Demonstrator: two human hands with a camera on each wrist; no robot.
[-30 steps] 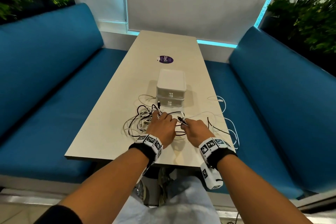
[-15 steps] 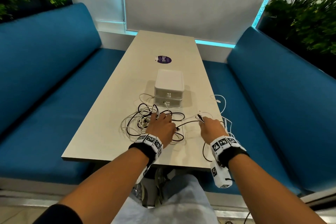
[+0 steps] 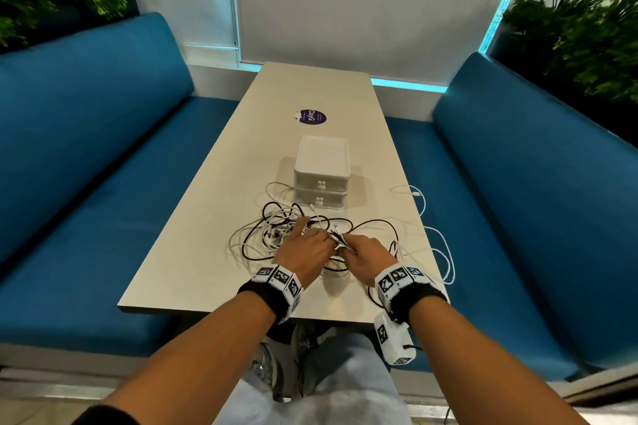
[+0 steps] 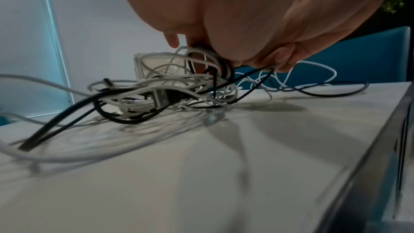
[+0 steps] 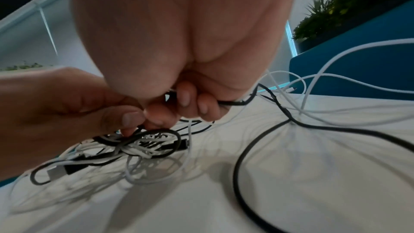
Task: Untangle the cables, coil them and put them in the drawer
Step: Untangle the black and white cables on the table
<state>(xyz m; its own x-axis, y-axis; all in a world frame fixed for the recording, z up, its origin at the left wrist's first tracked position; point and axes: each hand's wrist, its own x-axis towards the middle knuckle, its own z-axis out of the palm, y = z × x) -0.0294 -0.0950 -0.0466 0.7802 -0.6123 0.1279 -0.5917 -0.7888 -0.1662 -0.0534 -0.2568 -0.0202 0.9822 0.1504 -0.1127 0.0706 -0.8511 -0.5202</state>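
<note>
A tangle of black and white cables (image 3: 272, 235) lies on the pale table (image 3: 193, 266), just in front of a small white two-drawer box (image 3: 322, 183) whose drawers are both closed. My left hand (image 3: 305, 250) sits on the knot and grips a bunch of its strands (image 4: 208, 70). My right hand (image 3: 362, 254) is right beside it, fingers curled round a black cable (image 5: 233, 103) that trails off to the right. White cable loops (image 3: 442, 248) spread over the table's right edge.
Blue benches (image 3: 86, 166) run along both sides of the table. A purple sticker (image 3: 312, 117) lies beyond the drawer box. Plants (image 3: 587, 28) stand behind the benches. My knees show below the table's near edge (image 3: 241, 312).
My right hand pulled a black cable out to the right, then came back left to the knot beside the left hand. The left hand stayed on the tangle.
</note>
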